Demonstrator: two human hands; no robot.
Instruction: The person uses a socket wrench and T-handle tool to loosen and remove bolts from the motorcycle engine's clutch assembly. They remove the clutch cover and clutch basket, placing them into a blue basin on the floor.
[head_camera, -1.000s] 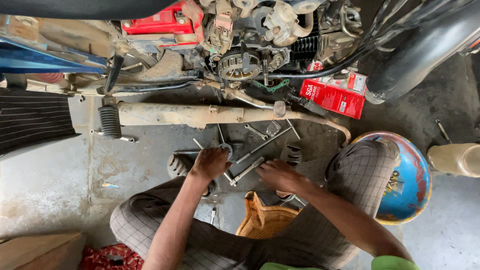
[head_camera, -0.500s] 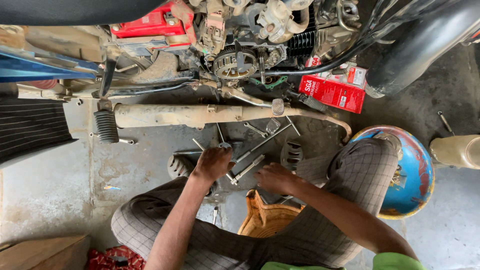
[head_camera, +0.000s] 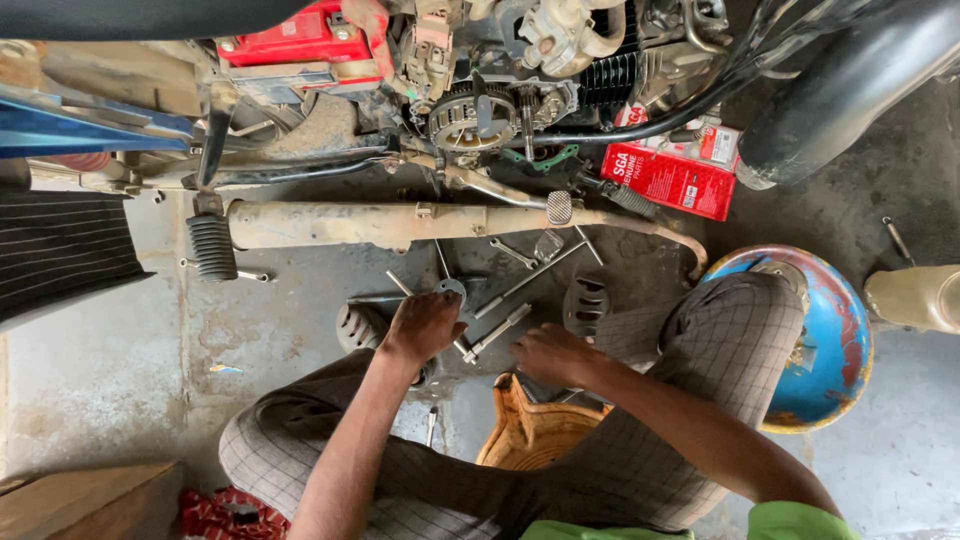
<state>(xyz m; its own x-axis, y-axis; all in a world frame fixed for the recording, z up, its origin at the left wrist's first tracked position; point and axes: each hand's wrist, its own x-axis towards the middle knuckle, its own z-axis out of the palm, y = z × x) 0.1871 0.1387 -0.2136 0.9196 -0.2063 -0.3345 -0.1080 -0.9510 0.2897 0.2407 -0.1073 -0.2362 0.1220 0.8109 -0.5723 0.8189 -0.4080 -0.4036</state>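
Observation:
I squat before a motorcycle engine (head_camera: 480, 110) with its side cover off and a toothed clutch wheel showing. My left hand (head_camera: 425, 325) lies knuckles-up on the floor among several metal tools (head_camera: 520, 280), its fingers curled over a small round metal part (head_camera: 450, 290). My right hand (head_camera: 555, 355) hovers just right of it, fingers bent, beside a long socket wrench (head_camera: 497, 330). Whether either hand grips anything is hidden by the fingers.
A dusty exhaust pipe (head_camera: 400, 222) runs across above the tools. A red parts box (head_camera: 668, 178) lies right of the engine. A blue round tin (head_camera: 825, 340) is by my right knee, a low wooden stool (head_camera: 530, 435) under me, a footrest (head_camera: 212, 245) at left.
Both hands stay at the tools on the floor, shifting only slightly; the view has tilted a little.

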